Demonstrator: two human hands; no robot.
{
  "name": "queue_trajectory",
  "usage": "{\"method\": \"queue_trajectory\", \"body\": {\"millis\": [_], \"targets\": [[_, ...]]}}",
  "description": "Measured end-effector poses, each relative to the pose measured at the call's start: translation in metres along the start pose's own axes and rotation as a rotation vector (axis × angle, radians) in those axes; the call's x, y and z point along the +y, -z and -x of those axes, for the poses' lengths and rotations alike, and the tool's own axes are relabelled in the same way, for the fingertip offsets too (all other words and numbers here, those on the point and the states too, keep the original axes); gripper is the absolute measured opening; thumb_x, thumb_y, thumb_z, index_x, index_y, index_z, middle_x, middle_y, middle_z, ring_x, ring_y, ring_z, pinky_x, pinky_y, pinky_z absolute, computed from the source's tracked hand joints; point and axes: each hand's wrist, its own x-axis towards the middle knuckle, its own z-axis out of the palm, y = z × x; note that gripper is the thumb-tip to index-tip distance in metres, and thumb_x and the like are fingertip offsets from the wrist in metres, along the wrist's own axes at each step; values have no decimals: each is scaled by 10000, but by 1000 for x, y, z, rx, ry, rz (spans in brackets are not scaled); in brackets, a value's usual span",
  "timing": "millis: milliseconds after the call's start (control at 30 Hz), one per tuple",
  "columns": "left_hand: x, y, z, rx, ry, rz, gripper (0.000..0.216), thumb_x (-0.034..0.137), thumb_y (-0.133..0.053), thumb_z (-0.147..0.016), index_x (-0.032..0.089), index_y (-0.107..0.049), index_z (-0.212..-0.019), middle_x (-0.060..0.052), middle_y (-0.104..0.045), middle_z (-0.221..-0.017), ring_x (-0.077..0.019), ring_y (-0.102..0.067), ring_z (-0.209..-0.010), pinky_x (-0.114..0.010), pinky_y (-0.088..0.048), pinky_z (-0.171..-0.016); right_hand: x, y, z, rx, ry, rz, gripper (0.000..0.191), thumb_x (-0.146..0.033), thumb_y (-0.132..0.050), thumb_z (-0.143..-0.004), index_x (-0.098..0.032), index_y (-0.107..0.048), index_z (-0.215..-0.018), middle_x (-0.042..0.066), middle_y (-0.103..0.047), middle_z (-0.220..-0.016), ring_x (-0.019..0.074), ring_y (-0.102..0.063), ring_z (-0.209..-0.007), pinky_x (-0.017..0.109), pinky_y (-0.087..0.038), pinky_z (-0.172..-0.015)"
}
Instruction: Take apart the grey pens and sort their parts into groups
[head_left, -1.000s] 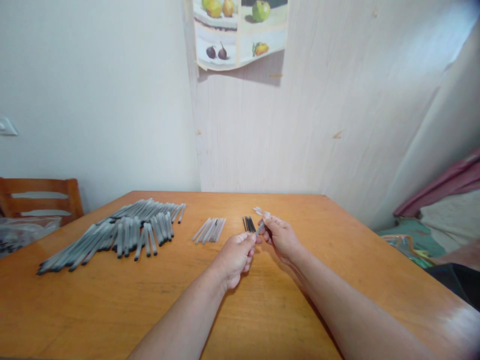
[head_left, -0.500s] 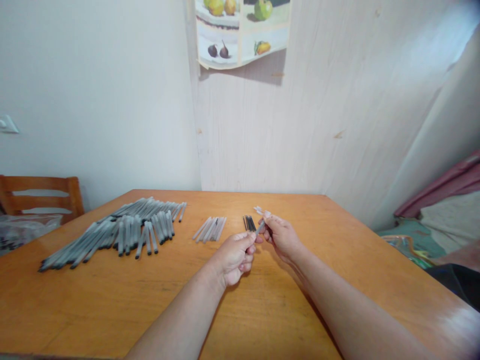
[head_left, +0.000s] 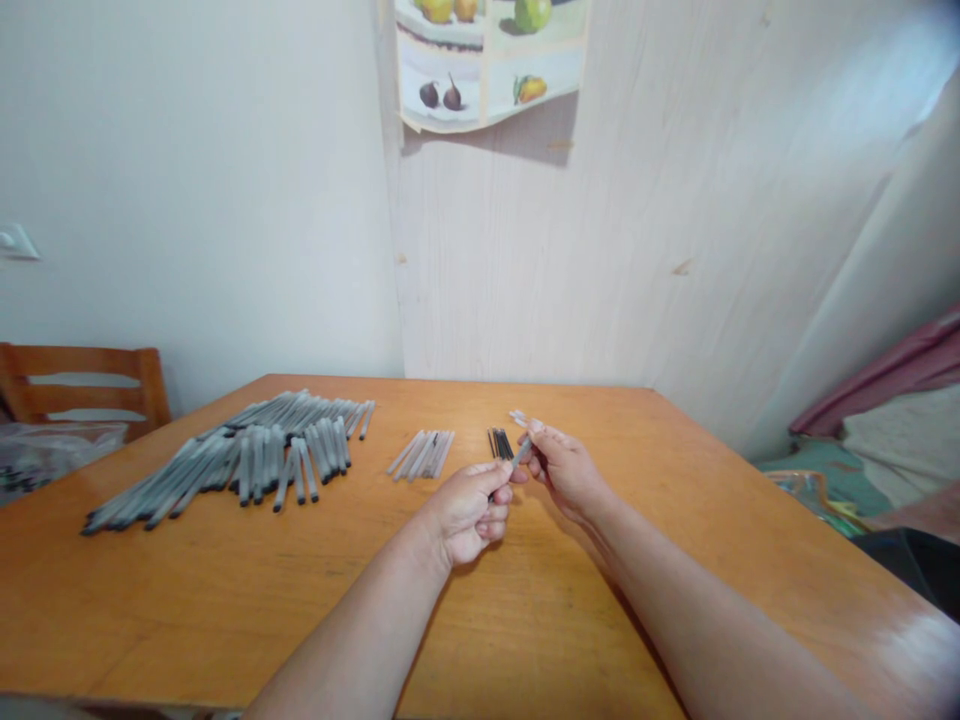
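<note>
A pen point(head_left: 521, 453) with a translucent grey barrel is held slantwise between my two hands. My left hand point(head_left: 472, 512) is closed on its lower end, where a dark tip shows by the fingers. The fingers of my right hand point(head_left: 566, 468) pinch its upper end. Just behind my hands lie several thin black refills point(head_left: 499, 443) side by side, partly hidden by my left hand. Small clear pieces point(head_left: 516, 416) lie beyond my right hand. To the left of the refills is a row of clear pen barrels point(head_left: 422, 455).
A large heap of grey pens with black ends point(head_left: 255, 450) covers the left of the wooden table point(head_left: 555, 620). A wooden chair point(head_left: 86, 385) and a plastic bag point(head_left: 56, 455) are beyond the left edge. Cloths point(head_left: 900, 430) lie past the right edge.
My hands stay nearly in place around the pen. A dark tip now shows by my left fingers. The whole view has shifted slightly.
</note>
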Motion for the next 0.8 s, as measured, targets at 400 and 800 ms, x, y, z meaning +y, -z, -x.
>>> {"method": "queue_trajectory", "body": {"millis": [400, 800], "targets": [[-1, 5, 9, -24, 46, 35, 191, 314, -550, -922, 128, -579, -957, 87, -336, -594, -4, -158, -390, -157, -96, -388, -9, 27, -15, 167, 50, -66, 388, -571, -662, -768, -190, -592, -777, -7, -575, -597, 71, -388, -430, 200, -221, -356], [2, 20, 2, 154, -117, 65, 161, 276, -535, -923, 134, -588, -975, 74, -399, -601, -6, -210, -374, -162, -113, -382, -7, 86, -37, 443, 119, 6, 272, -403, -698, -685, -169, -649, -814, -22, -527, -640, 61, -373, -470, 185, -275, -372]]}}
